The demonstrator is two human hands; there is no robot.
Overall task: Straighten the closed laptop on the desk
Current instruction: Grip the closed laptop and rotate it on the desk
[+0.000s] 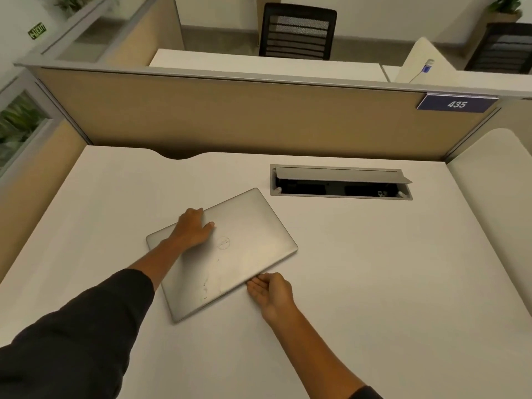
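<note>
A closed silver laptop [247,249] lies skewed on the white desk [374,269], its long edges running diagonally from near left to far right. My left hand [195,227] rests on the lid near its far left edge, fingers curled over that edge, thumb on top. My right hand [272,293] touches the laptop's near right edge, palm up with the fingertips against or just under the edge.
An open cable box [339,182] with a raised metal flap is set into the desk behind and right of the laptop. A beige partition [230,119] bounds the desk's far side. A rounded cutout [180,155] sits at the back edge.
</note>
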